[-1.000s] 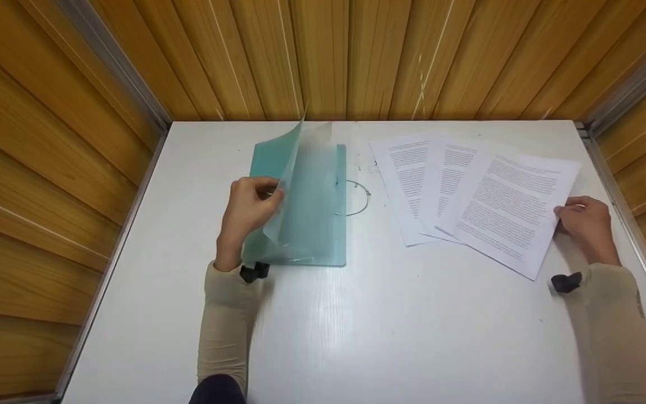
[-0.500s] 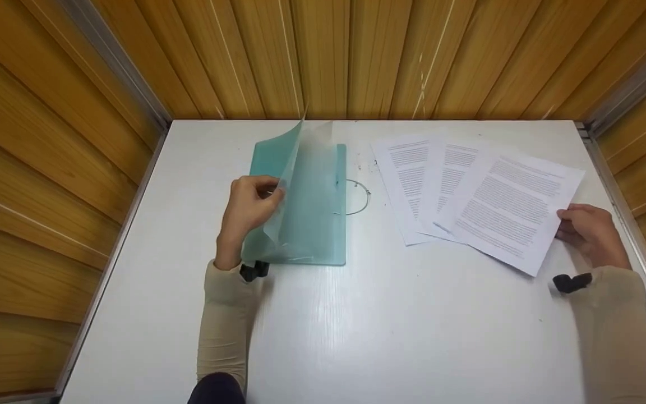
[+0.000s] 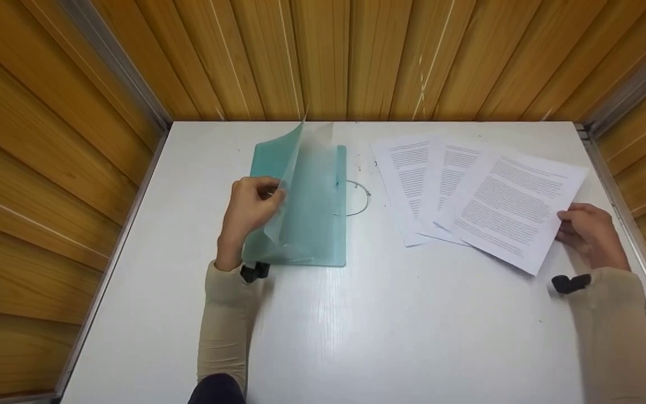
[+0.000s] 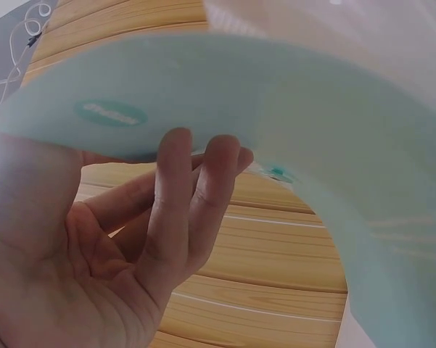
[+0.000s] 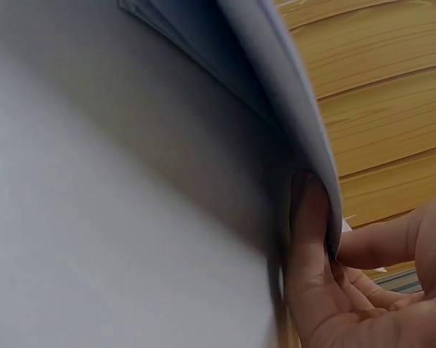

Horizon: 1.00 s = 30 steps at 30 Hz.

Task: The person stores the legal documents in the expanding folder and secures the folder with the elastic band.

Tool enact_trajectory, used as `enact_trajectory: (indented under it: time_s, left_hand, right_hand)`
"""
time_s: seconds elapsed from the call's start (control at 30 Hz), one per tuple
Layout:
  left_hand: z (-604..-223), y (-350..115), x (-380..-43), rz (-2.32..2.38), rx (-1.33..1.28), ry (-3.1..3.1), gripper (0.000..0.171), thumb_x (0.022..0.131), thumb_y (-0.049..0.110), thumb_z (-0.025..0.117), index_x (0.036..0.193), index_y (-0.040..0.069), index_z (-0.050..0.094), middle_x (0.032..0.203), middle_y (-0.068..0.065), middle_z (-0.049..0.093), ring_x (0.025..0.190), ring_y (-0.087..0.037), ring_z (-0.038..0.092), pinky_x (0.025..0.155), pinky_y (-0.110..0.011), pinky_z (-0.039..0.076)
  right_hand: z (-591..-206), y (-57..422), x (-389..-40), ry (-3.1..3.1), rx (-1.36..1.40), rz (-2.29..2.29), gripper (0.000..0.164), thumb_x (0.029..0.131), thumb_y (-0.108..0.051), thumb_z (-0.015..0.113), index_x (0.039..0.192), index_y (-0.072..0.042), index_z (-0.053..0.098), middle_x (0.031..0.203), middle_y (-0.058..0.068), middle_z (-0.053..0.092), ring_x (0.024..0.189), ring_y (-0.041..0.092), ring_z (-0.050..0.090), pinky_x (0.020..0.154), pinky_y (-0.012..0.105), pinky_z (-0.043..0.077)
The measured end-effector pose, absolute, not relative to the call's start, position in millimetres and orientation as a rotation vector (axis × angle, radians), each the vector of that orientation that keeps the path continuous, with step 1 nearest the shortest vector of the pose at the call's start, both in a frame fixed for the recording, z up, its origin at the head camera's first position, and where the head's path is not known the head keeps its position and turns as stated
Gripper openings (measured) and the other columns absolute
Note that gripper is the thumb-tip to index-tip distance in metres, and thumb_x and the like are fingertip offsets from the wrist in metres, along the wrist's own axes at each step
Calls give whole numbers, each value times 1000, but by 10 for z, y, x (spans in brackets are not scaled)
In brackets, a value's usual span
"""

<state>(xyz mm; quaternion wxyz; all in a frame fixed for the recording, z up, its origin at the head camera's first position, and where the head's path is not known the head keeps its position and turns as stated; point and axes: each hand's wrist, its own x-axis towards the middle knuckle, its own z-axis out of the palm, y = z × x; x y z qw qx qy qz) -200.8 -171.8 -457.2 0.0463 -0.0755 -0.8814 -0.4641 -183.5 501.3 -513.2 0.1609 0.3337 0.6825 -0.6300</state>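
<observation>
At the white table (image 3: 390, 331), left hand (image 3: 250, 203) pinches green folder cover (image 3: 278, 151); right hand (image 3: 592, 231) pinches printed paper (image 3: 508, 205), sheet count unclear.

Left of centre, the left hand (image 3: 253, 206) pinches a raised translucent leaf (image 3: 292, 160) of a teal plastic folder (image 3: 317, 230); at right, the right hand (image 3: 595, 233) grips the rightmost of several overlapping printed sheets (image 3: 511, 210) on a white table (image 3: 390, 331).

I see a smooth plastic folder (image 3: 314, 219) left, matt paper (image 3: 508, 210) right, a glossy table (image 3: 351, 320), a wood-look far wall (image 3: 323, 62).
</observation>
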Motion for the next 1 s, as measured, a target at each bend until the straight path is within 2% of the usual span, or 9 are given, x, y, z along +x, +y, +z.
enact_trajectory:
  time_s: [0.33,0.67,1.0]
  left_hand:
    - [-4557,-1729,-1996,-1396,-225,-2687,28,96,13,69,117,0,81,109,-16,80,91,-27,77,78,-43,62]
    - [-4565,-1744,-1997,-1399,-219,-2692,29,96,13,69,118,-1,81,109,-16,80,91,-27,77,80,-44,62]
    - [-4546,-1738,-2008,-1381,-203,-2708,28,96,13,69,117,0,81,107,-15,80,90,-26,75,78,-44,62]
  right_hand:
    - [-5093,4940,-1849,1870,937,-2013,21,105,-9,61,122,-20,56,82,-11,74,77,7,73,69,26,61]
    - [-5011,4873,-1844,1971,888,-1931,19,107,-20,63,124,-25,56,87,-18,70,81,4,67,73,23,57]
    - [-4917,4754,-1861,1925,789,-2041,24,106,-18,65,128,-23,56,91,-13,74,83,7,73,72,24,59]
